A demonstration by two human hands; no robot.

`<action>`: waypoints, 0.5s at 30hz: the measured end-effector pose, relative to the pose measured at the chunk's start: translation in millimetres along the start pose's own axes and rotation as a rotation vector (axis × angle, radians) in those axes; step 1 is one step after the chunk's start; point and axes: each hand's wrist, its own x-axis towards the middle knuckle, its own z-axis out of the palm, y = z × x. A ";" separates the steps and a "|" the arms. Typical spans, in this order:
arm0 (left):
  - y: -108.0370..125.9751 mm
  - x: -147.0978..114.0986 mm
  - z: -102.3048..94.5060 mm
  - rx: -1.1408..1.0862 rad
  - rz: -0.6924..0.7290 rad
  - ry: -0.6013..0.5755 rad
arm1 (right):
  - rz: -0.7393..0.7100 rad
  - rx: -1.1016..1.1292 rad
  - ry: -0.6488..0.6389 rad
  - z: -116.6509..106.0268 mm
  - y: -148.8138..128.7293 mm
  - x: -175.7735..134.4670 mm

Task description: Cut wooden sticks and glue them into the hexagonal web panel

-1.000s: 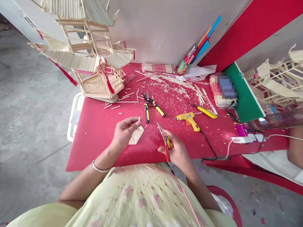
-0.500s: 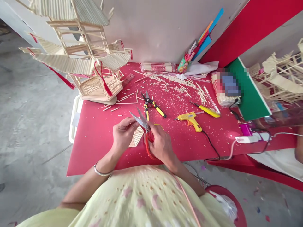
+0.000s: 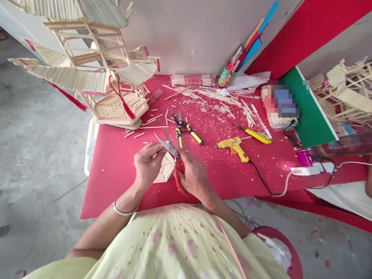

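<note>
The right hand (image 3: 193, 174) curls fingers round red-handled steel scissors (image 3: 173, 151), blades parted, beside the left hand (image 3: 148, 162), fingers pinched together (on what, I cannot tell).

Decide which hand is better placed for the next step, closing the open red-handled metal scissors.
Right, probably: the right hand holds the scissors with blades apart, whereas the left hand has fingers pinched beside the blades.

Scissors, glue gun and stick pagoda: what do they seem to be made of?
Scissors: probably steel blades, grey with a metallic sheen; the smooth red handle looks like plastic, or a plastic coating.
Glue gun: likely moulded plastic, judging by its even yellow, smooth body.
Stick pagoda: apparently bare wood, perhaps bamboo; its pale, matte rods show no paint.
</note>
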 end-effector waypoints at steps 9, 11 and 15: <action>3.6 5.1 1.7 -0.003 -0.005 -0.015 | 0.009 0.092 0.010 5.6 -1.9 8.7; 3.6 5.3 2.9 0.001 -0.003 -0.015 | 0.014 0.096 0.015 7.7 -1.6 9.9; 4.3 6.2 6.7 -0.027 -0.007 0.006 | 0.031 0.130 0.046 12.7 -1.6 13.1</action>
